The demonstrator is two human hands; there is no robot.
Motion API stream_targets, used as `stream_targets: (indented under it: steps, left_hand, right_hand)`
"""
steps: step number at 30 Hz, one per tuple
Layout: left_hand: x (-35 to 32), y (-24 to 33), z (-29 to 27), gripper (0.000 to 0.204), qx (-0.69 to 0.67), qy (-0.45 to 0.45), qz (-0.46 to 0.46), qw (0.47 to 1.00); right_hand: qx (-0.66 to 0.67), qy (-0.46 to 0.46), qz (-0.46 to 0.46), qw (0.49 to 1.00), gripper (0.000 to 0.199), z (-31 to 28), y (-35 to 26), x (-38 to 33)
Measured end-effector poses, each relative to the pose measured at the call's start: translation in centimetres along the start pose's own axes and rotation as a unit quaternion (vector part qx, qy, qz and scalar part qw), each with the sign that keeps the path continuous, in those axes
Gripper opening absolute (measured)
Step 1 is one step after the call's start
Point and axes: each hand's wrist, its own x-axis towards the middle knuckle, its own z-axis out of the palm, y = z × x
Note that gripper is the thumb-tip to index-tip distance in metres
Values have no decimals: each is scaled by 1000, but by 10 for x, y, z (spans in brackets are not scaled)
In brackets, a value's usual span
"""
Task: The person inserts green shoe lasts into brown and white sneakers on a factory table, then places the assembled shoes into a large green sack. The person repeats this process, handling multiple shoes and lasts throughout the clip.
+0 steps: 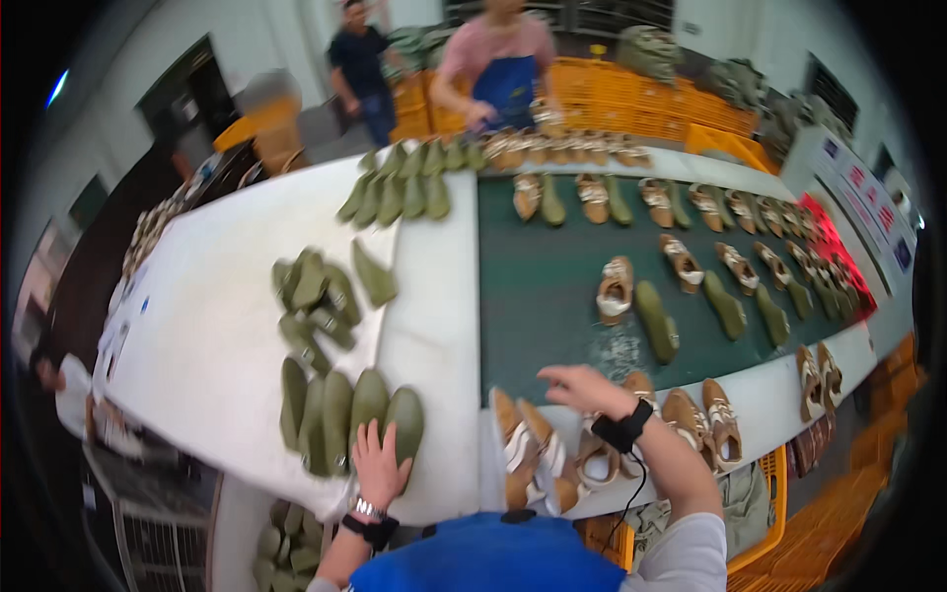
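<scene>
My left hand (381,460) lies with fingers spread over a row of green shoe lasts (336,419) standing side by side on the white tabletop. Its fingertips touch the lasts at the right end of that row. Held above the near edge of the green belt, my right hand (582,388) has its fingers stretched to the left and holds nothing that I can see. Just below it, brown and white shoes (518,449) stand on the white ledge. On the belt beyond, a single shoe (615,289) sits beside a green last (657,321).
More green lasts (314,286) lie piled farther up the white table (217,326). Pairs of shoe and last line the green belt (533,296). Across the table stands a person in a blue apron (508,79). A yellow crate (774,498) is below the ledge at right.
</scene>
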Motion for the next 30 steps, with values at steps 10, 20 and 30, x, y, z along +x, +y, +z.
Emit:
stream_targets:
  steps: [10,20,30]
  left_hand:
    - [-43,-18,23,77,-84,-46,-6,995]
    - [-10,-40,1,84,-209,-33,32,977]
    - [3,-60,61,71,-479,30,-197,855]
  right_hand:
    - [-107,-240,3,965,46,140,-109,-4]
    - [68,-76,124,987,92,225,-124,29]
    - [74,-86,206,972,60,182,-139,24]
